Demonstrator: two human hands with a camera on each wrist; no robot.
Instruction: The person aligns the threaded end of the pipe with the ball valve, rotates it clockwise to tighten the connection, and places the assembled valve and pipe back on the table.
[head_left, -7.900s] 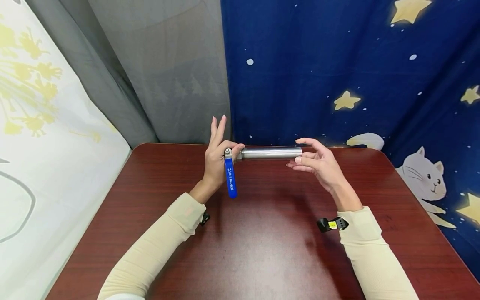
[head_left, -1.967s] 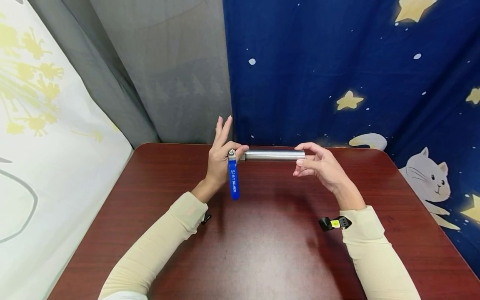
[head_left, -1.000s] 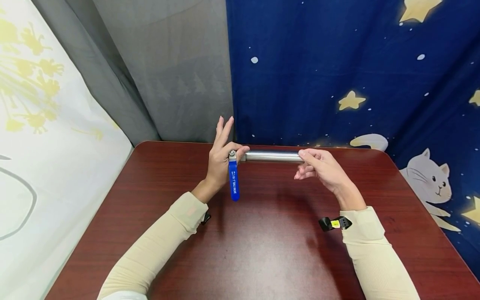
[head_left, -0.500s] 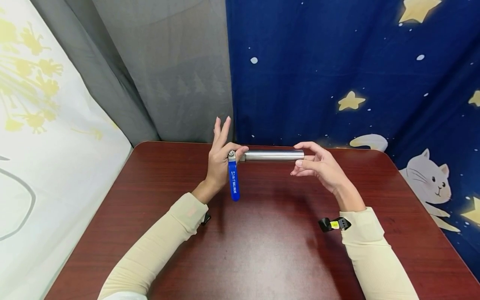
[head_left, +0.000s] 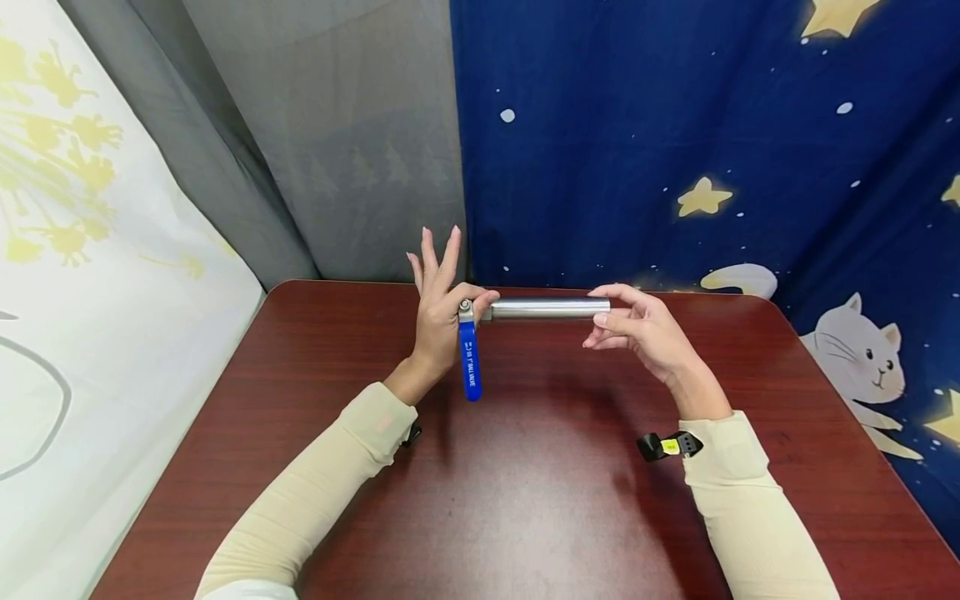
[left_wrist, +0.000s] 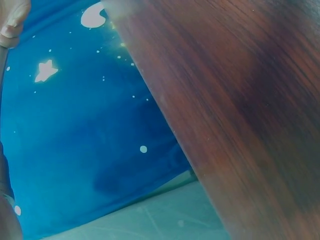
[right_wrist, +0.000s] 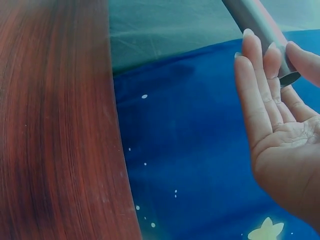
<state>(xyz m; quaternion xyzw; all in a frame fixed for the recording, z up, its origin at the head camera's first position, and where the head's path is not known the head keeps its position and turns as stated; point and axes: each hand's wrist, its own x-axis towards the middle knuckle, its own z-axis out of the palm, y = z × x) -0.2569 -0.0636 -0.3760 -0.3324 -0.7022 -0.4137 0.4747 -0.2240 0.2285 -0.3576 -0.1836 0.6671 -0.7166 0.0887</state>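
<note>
Holding a metal pipe (head_left: 549, 308) and a ball valve (head_left: 466, 312) end to end in mid-air

Head view: Looking down on a red-brown table (head_left: 540, 500), with a blue curtain (head_left: 600, 150) of stars behind. Pinching the ball valve between thumb and index finger of the left hand (head_left: 435, 321), with the other three fingers raised and spread. Reading "BALL VALVE" along the blue lever (head_left: 470, 362), slanting down toward the wearer. Carrying the metal pipe level from the valve, above the table and near its far edge. Pinching its free end narrowly with the right hand (head_left: 651, 333), index on top, thumb lower.

Probably in the middle of turning the pipe at its joint with the valve; cannot tell whether to tighten or loosen. To go on, would likely need to keep the valve steady on the left, hold the pipe in line, and roll it with the right fingertips.

Left wrist view: Showing mostly table and curtain, with a sliver of fingers (left_wrist: 11, 30) at the upper left edge. Cannot tell which hand, nor make out the valve.

Right wrist view: Looking past the right palm to the pipe's open end, caught between thumb and fingertips, with other fingers stretched beside it.
</note>
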